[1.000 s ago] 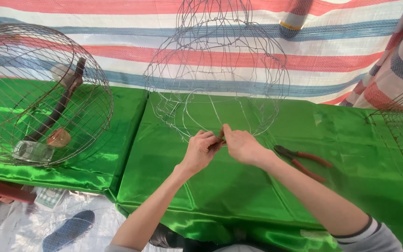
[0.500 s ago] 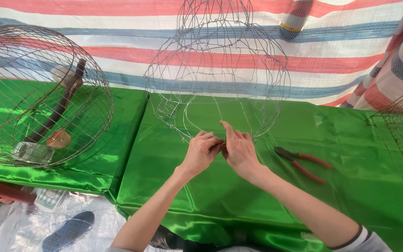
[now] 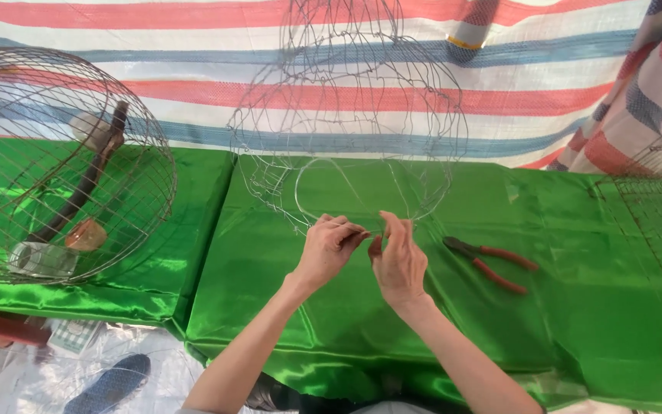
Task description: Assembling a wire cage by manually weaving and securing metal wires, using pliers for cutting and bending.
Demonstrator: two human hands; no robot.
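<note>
My left hand [image 3: 329,249] and right hand [image 3: 398,257] meet at the lower rim of the wire frame [image 3: 346,130], which stands on the green-covered table [image 3: 576,307] just beyond my knuckles. Both hands are curled, fingertips pinched on a thin wire at the frame's near edge. The wire itself is too fine to trace between my fingers. Red-handled pliers [image 3: 492,263] lie just right of my right hand.
</note>
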